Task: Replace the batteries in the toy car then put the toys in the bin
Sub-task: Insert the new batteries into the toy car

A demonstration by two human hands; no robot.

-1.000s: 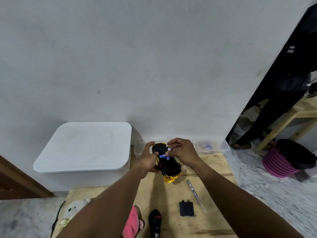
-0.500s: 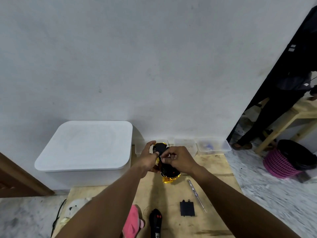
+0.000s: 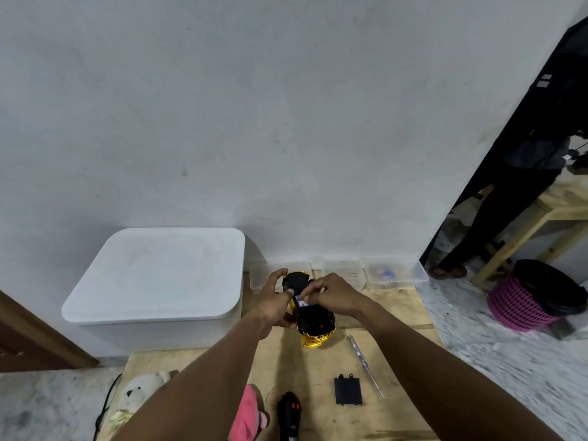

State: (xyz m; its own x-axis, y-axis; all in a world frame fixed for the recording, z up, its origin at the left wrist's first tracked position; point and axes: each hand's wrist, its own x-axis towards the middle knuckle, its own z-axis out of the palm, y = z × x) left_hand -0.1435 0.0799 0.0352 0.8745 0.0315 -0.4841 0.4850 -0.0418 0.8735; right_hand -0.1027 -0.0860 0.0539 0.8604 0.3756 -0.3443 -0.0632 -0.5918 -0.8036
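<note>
Gold and black, the shiny plastic toy car sits between both hands above the pale wooden table, turned underside up, with its gold nose pointing toward the person. Whether the nose touches the boards cannot be told. The left hand grips the car's left side, fingers curled underneath and the thumb raised against the far end. The right hand reaches over the open underside, its fingertips bunched in a pinch on a small blue-and-white battery at the middle of the chassis.

The large white plastic bin stands just left of the table against the wall, its lid on. On the table near the person lie a flat black rectangular battery cover, a slim clear-handled screwdriver just right of it, and a black remote control with red buttons. A pink soft toy lies beside the remote, and a white plush bear rests at the table's left corner. Clear shallow plastic trays line the wall behind the car. A pink lattice basket lined with a black bag stands on the floor well to the right.
</note>
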